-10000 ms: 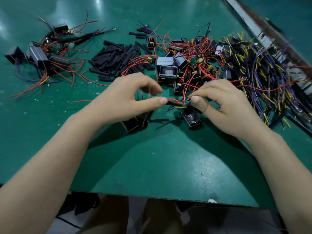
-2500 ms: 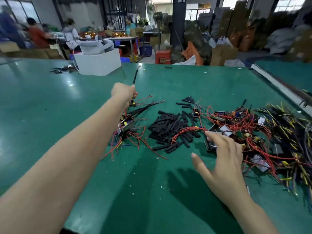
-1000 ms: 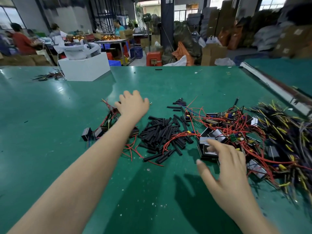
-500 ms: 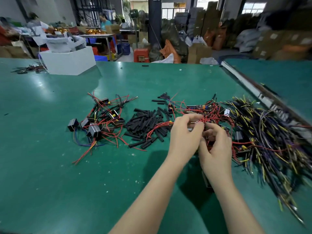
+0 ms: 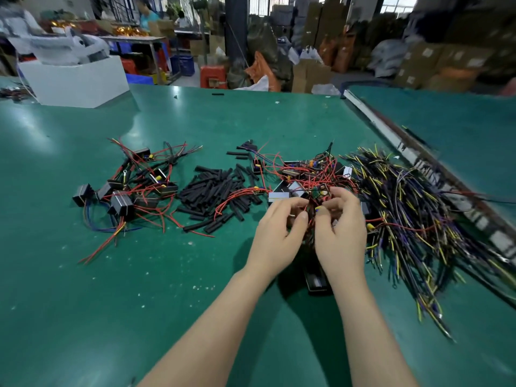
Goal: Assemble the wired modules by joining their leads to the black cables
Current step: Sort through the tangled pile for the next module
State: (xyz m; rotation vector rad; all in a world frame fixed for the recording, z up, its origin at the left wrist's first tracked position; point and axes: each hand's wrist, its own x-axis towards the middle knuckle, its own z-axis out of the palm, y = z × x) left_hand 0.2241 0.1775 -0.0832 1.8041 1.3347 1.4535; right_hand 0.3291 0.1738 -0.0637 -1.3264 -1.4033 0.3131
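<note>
Now, change: left hand (image 5: pixel 279 233) has left the finished pile and joined right hand (image 5: pixel 339 229).
Grip: both pinch red leads (image 5: pixel 310 216).
Meaning: next module begins.

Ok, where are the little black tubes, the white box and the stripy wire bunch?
black tubes (image 5: pixel 216 192), head view, middle of pile.
white box (image 5: pixel 75 82), head view, front wall.
wire bunch (image 5: pixel 405 208), head view, bundle's middle.

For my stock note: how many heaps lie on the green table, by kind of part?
Module heaps with red leads: 2, the left heap and the middle heap
Black tube heap: 1
Black cable heap: 1
Total: 4
</note>
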